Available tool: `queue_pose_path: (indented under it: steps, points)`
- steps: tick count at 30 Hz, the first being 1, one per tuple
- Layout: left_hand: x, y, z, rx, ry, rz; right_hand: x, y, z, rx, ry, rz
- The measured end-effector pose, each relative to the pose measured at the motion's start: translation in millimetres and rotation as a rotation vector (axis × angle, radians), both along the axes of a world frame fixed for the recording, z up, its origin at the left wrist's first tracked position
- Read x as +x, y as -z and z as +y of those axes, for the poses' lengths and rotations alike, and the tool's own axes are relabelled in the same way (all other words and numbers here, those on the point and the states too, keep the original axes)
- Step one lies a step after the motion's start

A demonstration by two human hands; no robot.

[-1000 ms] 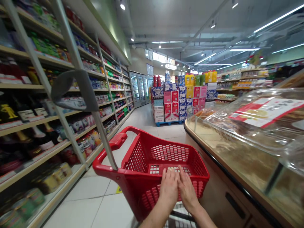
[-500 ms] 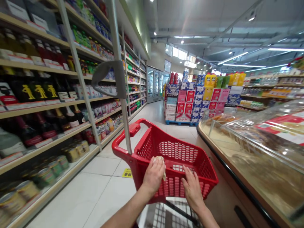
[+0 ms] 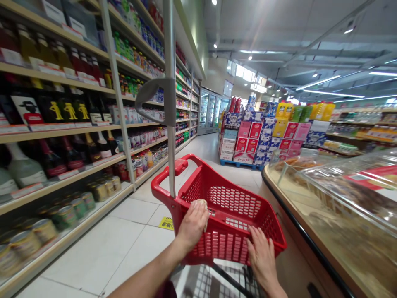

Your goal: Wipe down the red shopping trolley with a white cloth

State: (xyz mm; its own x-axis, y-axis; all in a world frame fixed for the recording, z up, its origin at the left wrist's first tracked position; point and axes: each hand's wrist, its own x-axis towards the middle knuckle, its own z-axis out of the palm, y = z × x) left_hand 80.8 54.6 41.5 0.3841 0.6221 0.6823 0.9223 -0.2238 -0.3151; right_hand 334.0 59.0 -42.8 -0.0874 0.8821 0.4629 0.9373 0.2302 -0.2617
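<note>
A red shopping cart basket (image 3: pixel 223 229) with slotted walls stands before me, and nothing lies inside it. On its near rim, toward the handle end, my left hand (image 3: pixel 192 223) is closed over a crumpled pale cloth (image 3: pixel 205 204), mostly hidden beneath the fingers. My right hand (image 3: pixel 262 252) rests farther right on the same rim, its fingers spread and bent slightly over the edge, holding nothing. A metal pole (image 3: pixel 171 165) with a grey grip (image 3: pixel 169 101) rises beside the cart's red handle (image 3: pixel 161 178).
Shelves of bottles and cans (image 3: pixel 71 165) line the left. A glass-topped food counter (image 3: pixel 313 231) runs close along the cart's right side. Stacked drink boxes (image 3: pixel 248 142) stand on a blue pallet ahead. Tiled floor (image 3: pixel 124 236) lies between shelves and cart.
My left hand has slid left along the rim with the cloth. My right hand has shifted right and slightly down, so the hands are farther apart. The view has turned slightly left.
</note>
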Motion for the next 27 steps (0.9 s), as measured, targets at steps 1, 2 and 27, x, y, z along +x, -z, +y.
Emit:
queue_pose_path:
  steps: [1, 2, 27]
  points:
    - [15, 7.4, 4, -0.004, 0.040, 0.013, 2, 0, 1, 0.002, -0.015, -0.010]
    - [25, 12.7, 7, -0.011, 0.076, 0.026, 5, 1, 1, 0.006, -0.024, -0.019]
    - [-50, -21.1, -7, 0.045, -0.046, -0.065, 13, 8, 3, 0.109, -0.017, -0.010]
